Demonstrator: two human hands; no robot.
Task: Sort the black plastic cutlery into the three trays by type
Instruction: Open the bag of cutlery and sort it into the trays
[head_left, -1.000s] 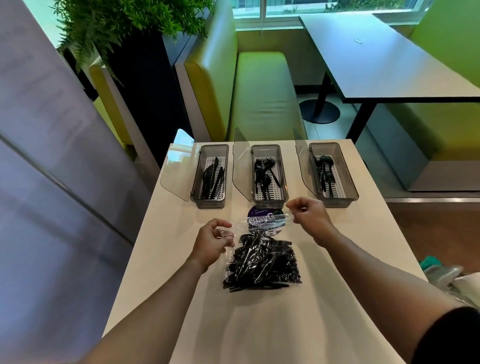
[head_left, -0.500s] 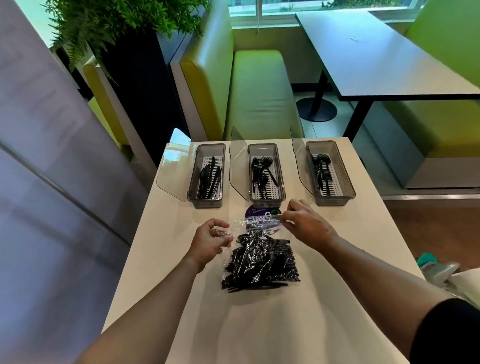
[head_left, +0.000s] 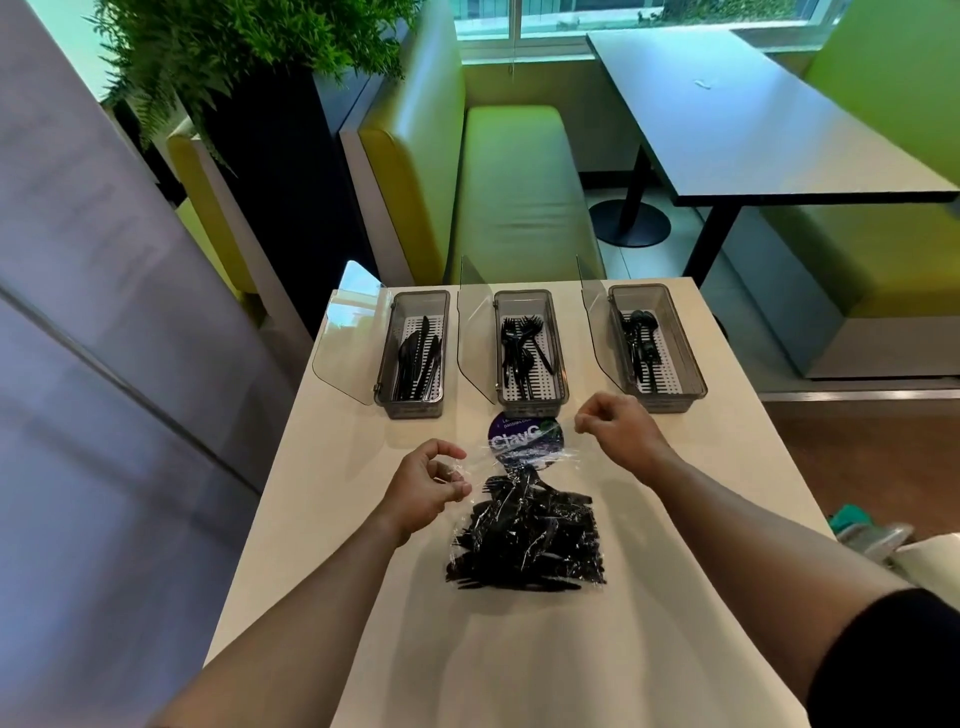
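A clear plastic bag (head_left: 524, 540) full of black cutlery lies in the middle of the white table (head_left: 701, 467). My left hand (head_left: 426, 486) pinches the bag's open top edge at its left corner. My right hand (head_left: 621, 428) pinches the top edge at the right, lifted a little, so the film is stretched between the hands. Three grey trays stand along the far edge: the left tray (head_left: 415, 408) holds knives, the middle tray (head_left: 530, 410) holds forks, the right tray (head_left: 675, 402) holds spoons. Each has a clear lid standing open to its left.
A round purple sticker (head_left: 519, 436) lies on the table under the bag's mouth. A green bench (head_left: 514, 182) stands beyond the table, a dark table (head_left: 753, 119) at the back right, a planter with ferns (head_left: 249, 62) at the back left.
My right hand has moved right and up from the bag's middle, pulling the top edge wider. My left hand has kept its pinch on the left corner.
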